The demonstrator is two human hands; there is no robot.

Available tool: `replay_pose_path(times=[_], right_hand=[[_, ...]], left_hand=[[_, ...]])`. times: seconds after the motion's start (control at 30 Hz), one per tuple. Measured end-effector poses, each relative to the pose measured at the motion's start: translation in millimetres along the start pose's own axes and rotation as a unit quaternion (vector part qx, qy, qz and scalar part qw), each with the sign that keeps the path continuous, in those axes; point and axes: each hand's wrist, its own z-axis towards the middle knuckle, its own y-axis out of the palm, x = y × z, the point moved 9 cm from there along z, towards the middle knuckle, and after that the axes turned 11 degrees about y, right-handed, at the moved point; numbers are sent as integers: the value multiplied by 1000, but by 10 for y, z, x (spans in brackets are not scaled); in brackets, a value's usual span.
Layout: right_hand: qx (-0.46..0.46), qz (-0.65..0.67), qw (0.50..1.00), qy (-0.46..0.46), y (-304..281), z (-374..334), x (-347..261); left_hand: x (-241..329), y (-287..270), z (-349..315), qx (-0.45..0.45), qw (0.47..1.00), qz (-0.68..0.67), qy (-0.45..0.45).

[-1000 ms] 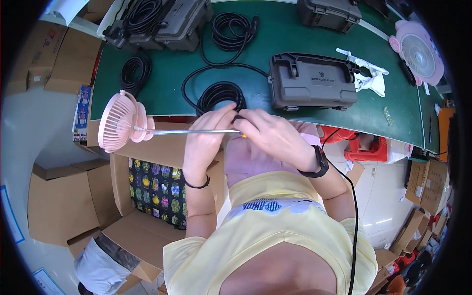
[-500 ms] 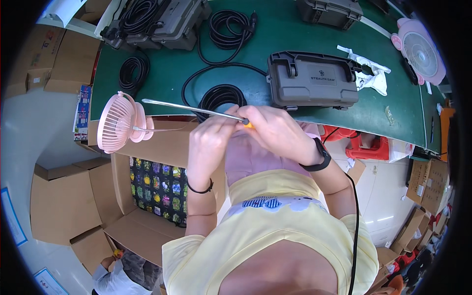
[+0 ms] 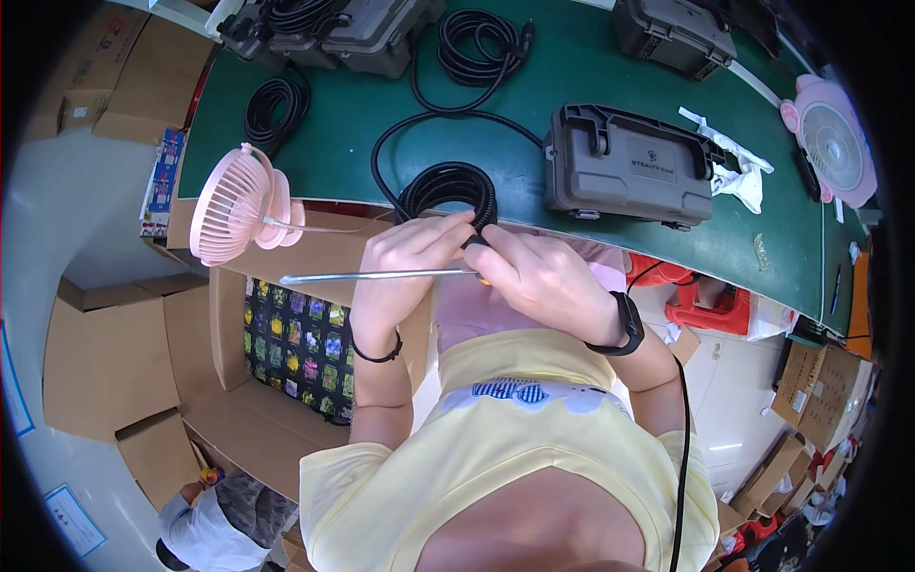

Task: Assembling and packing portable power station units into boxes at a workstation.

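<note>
My right hand (image 3: 548, 283) is closed around a screwdriver; its long metal shaft (image 3: 376, 276) points left, crossing over my left hand, and the handle is mostly hidden in my palm. My left hand (image 3: 408, 259) has its fingers pressed together, meeting the right fingertips at the near side of a black corrugated cable coil (image 3: 446, 181). A small black piece (image 3: 474, 242) shows between the fingertips; its kind is unclear. From the coil, the cable runs to a closed grey-brown plastic case (image 3: 624, 170) lying right of it on the green table (image 3: 353, 129).
A pink fan (image 3: 233, 205) stands at the table's left edge, above an open carton (image 3: 272, 419). More cases (image 3: 376, 38) and cable coils (image 3: 276, 110) lie at the back left. Another pink fan (image 3: 829, 143) and white strips (image 3: 739, 181) are on the right. A person (image 3: 214, 524) is at lower left.
Both hands have come together closer to the coil's near edge. The screwdriver shaft has swung lower, from slanting across the coil to lying nearly level. The view has shifted slightly.
</note>
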Motion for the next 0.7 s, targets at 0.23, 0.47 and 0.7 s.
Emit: replay_pose_path(times=[0.23,0.47,0.7], right_hand=[[78,152,980,107,-96,-2,162],[34,313,911,268,98,-105,510],[81,274,932,223,22,-76,491]], left_hand=[[148,7,31,30,997,72,-6],[245,158,49,51,985,161,17],[128,77,38,60,992,109,-18]])
